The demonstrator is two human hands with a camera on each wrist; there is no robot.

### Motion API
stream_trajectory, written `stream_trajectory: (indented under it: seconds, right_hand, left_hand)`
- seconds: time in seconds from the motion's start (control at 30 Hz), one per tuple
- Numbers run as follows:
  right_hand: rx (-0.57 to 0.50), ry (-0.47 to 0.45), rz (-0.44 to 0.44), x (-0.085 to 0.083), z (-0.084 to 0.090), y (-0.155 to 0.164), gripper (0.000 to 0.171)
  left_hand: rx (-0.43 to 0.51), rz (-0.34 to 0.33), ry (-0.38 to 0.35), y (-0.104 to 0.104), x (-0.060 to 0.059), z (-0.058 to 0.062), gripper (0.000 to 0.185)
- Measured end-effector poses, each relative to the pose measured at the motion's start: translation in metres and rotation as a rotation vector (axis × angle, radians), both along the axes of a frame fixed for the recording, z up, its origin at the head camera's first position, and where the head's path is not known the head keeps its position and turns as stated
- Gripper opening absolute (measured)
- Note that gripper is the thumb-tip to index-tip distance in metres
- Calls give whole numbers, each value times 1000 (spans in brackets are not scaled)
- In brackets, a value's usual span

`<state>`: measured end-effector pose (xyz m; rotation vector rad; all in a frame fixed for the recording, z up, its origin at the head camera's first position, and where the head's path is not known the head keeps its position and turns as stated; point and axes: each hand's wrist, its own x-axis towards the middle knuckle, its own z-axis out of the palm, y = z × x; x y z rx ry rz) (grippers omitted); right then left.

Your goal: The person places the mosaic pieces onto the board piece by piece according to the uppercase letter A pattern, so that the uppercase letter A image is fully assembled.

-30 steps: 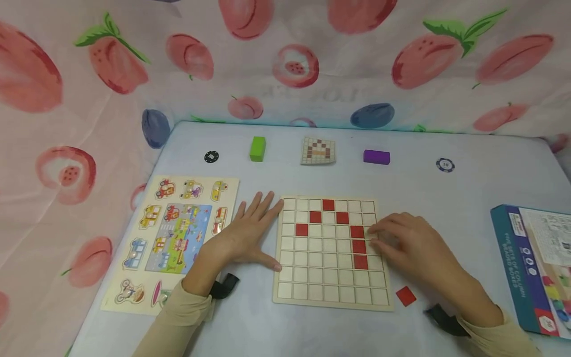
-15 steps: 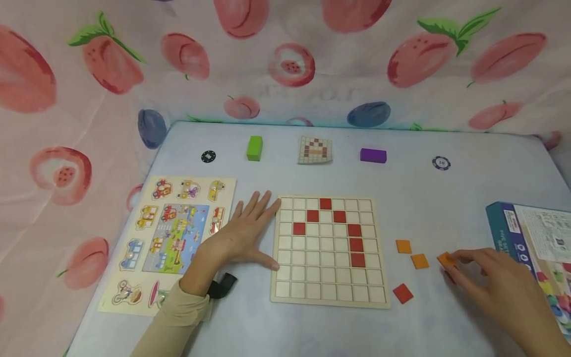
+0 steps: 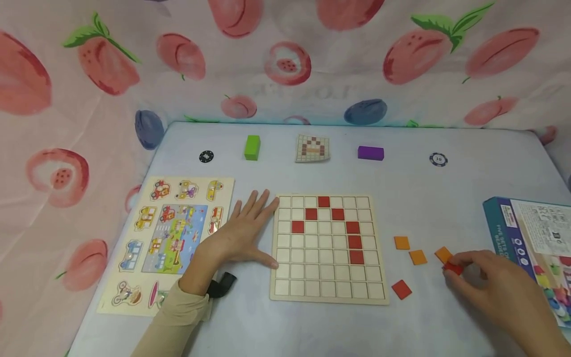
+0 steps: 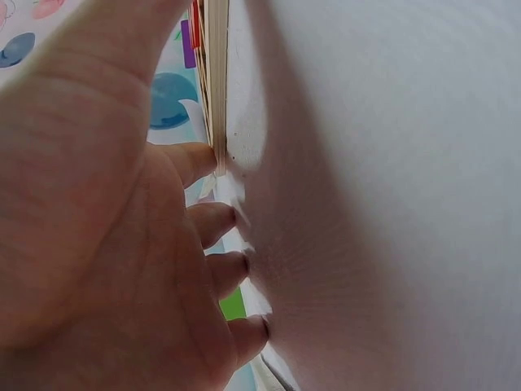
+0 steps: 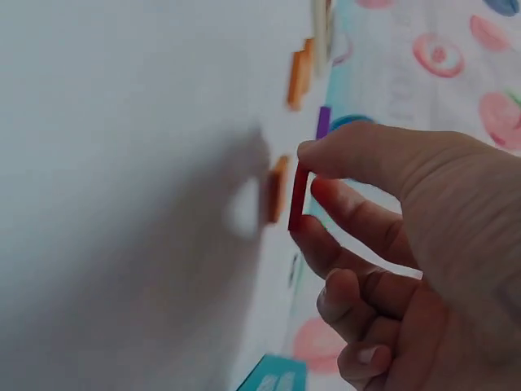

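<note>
In the head view my left hand (image 3: 241, 243) lies with fingers spread beside the wooden grid board (image 3: 325, 257), its forefinger and thumb tips at the board's left edge. Several red square tiles (image 3: 355, 242) sit in the board's cells. To the right, my right hand (image 3: 501, 287) pinches one red tile (image 5: 299, 195) between thumb and fingertips. That tile is held close over the table, next to an orange tile (image 3: 443, 254). Two more orange tiles (image 3: 418, 257) and a loose red tile (image 3: 402, 289) lie between the hand and the board.
A vehicle puzzle board (image 3: 129, 282) lies on the left. Along the back are a green block (image 3: 252, 148), a small pattern card (image 3: 313, 148), a purple block (image 3: 371, 153), a black chip (image 3: 206, 156) and a white-and-blue chip (image 3: 438, 159). A teal box (image 3: 495, 223) stands at the right edge.
My right hand has left the board's right edge for the loose tiles on the right. It was at the orange tile half a second ago and now holds a red one. My left hand stays put.
</note>
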<state>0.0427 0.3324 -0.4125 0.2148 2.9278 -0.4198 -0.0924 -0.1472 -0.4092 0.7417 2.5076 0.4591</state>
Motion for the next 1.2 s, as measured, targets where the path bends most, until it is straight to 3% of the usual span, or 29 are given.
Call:
stream_trajectory:
  seconds: [0.13, 0.37, 0.5, 0.6, 0.8, 1.2]
  right_hand:
    - [-43, 107, 96, -10, 9, -21, 32]
    - [-106, 276, 429, -53, 15, -112, 23]
    - [-146, 319, 645, -79, 12, -169, 15]
    - [-143, 318, 746, -94, 12, -199, 13]
    - [-133, 281, 807, -108, 13, -219, 12]
    - [-111, 268, 900, -113, 9, -231, 9]
  left_hand:
    - [0, 3, -1, 0, 0, 0, 144]
    - [6, -2, 7, -2, 0, -1, 143]
    - [-7, 7, 5, -3, -1, -1, 144]
    - [-11, 8, 3, -2, -1, -1, 145]
    - [-16, -5, -1, 3, -2, 0, 145]
    - [-27, -11, 12, 1, -2, 1, 145]
